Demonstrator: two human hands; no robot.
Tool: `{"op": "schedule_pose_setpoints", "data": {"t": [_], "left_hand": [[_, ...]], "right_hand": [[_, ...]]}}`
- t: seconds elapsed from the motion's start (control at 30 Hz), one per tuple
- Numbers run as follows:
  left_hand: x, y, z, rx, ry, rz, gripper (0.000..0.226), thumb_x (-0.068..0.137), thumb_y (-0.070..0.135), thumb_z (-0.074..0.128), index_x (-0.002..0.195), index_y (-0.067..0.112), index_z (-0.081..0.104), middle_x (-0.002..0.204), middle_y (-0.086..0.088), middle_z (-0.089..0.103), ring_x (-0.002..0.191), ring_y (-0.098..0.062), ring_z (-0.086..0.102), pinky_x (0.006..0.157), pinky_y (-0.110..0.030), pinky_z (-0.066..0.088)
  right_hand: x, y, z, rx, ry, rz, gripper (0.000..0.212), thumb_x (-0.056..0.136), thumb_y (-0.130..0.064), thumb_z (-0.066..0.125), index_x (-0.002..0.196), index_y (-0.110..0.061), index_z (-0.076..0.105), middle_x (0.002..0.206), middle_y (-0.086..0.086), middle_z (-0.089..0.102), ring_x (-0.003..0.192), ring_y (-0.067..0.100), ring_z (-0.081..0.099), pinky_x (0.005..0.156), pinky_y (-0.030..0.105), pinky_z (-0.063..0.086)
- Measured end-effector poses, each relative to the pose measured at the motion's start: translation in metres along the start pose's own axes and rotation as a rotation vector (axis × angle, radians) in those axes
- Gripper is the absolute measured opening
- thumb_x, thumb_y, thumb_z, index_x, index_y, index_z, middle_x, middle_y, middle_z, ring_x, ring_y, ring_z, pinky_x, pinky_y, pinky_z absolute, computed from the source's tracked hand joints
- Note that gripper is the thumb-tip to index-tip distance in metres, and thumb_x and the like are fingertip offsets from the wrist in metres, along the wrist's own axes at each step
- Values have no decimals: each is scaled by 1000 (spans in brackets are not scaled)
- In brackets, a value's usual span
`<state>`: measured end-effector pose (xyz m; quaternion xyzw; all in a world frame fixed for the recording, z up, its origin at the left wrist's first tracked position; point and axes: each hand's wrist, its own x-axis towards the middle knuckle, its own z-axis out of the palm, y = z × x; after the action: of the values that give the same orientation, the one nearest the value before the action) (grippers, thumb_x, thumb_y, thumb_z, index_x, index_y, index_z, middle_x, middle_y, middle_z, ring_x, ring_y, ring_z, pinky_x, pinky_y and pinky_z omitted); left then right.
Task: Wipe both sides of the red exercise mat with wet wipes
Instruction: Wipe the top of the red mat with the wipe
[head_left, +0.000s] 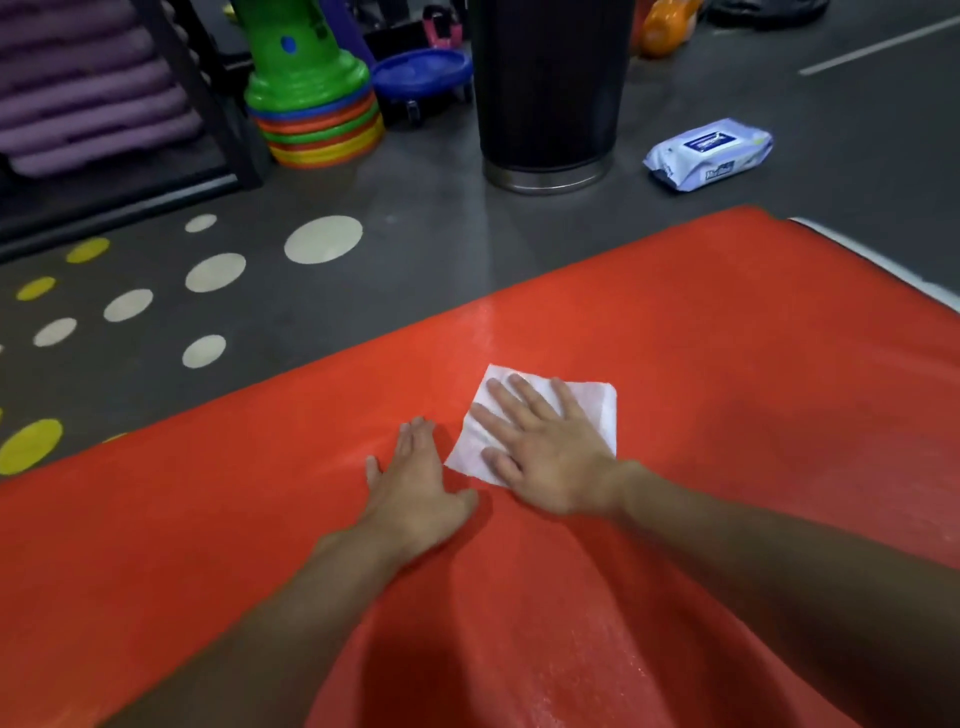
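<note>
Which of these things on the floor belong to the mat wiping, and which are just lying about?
For the job:
red mat
wipe, under the flat right hand
left hand, flat on the mat
wipe pack, on the floor beyond the mat

Lying about:
black bin
cone stack
blue wheeled dish
purple mats

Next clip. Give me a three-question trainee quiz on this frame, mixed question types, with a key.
1. True or false: the right hand lies flat on the white wipe.
2. Fill in: the pack of wipes lies on the ___.
3. The palm of the left hand rests on: A) the red mat; B) the white wipe; C) the pack of wipes.
Key: 1 true; 2 floor; 3 A.
</note>
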<state>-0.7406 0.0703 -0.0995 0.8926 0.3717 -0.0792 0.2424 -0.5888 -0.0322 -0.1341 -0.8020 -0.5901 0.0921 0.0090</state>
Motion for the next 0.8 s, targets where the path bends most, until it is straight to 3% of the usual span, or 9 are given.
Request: {"op": "schedule_pose_setpoints", "data": {"t": [0.1, 0.17, 0.27, 0.37, 0.5, 0.6, 0.67, 0.8], "left_hand": [[2, -11, -17, 145, -213, 42, 119, 77, 52, 75, 156, 14, -6, 164, -1, -17, 150, -13, -14, 122, -49, 1], [5, -11, -16, 195, -229, 55, 123, 76, 53, 76, 156, 13, -7, 163, -2, -20, 150, -14, -15, 121, -51, 3], [3, -12, -11, 183, -179, 66, 119, 77, 49, 77, 156, 14, -4, 163, -1, -19, 150, -15, -14, 120, -51, 3], [4, -17, -8, 164, -165, 73, 118, 78, 48, 77, 157, 14, -4, 163, -1, -19, 150, -14, -15, 121, -50, 1], [4, -13, -7, 190, -157, 62, 119, 78, 47, 78, 157, 14, -4, 163, -1, -20, 150, -14, -15, 120, -50, 1], [5, -12, -11, 229, -172, 70, 118, 79, 51, 75, 156, 14, -6, 163, -2, -21, 150, -16, -16, 121, -50, 3], [4, -10, -16, 320, -218, 71, 123, 77, 61, 71, 156, 14, -11, 162, -4, -24, 150, -18, -17, 122, -49, 6], [-2, -4, -18, 437, -340, 42, 143, 65, 68, 77, 151, 15, -25, 158, -6, -33, 148, -23, -25, 122, -51, 2]], "right_hand": [[14, 17, -8, 21, 7, 132, 58, 102, -49, 14, 157, -35, 4, 166, -3, -7, 152, 18, -11, 120, 50, -10], [17, 3, -6, 37, 42, 270, 58, 102, -45, 13, 157, -31, 3, 166, 0, -9, 152, 21, -13, 119, 54, -10], [-8, -31, 6, 27, 21, 59, 69, 91, -53, -2, 157, -33, 3, 166, 1, -10, 151, 23, -14, 119, 55, -10], [-17, -7, 3, -12, -21, -62, 71, 88, -58, -5, 156, -39, 2, 165, -5, -8, 152, 18, -10, 120, 52, -7], [-7, -2, -1, 16, 4, 307, 60, 100, -47, 7, 157, -32, -1, 166, 1, -11, 151, 23, -14, 119, 55, -9], [-31, -40, 9, 18, 7, 58, 73, 87, -53, -10, 157, -33, 1, 165, 0, -11, 151, 23, -14, 119, 55, -10], [-37, -27, 5, 32, -21, -69, 72, 87, -55, -8, 156, -38, 5, 165, -5, -8, 152, 18, -11, 120, 49, -11], [-16, 4, -1, 38, -9, 204, 57, 101, -47, 8, 157, -36, 1, 166, -4, -10, 151, 18, -15, 119, 50, -11]]}}
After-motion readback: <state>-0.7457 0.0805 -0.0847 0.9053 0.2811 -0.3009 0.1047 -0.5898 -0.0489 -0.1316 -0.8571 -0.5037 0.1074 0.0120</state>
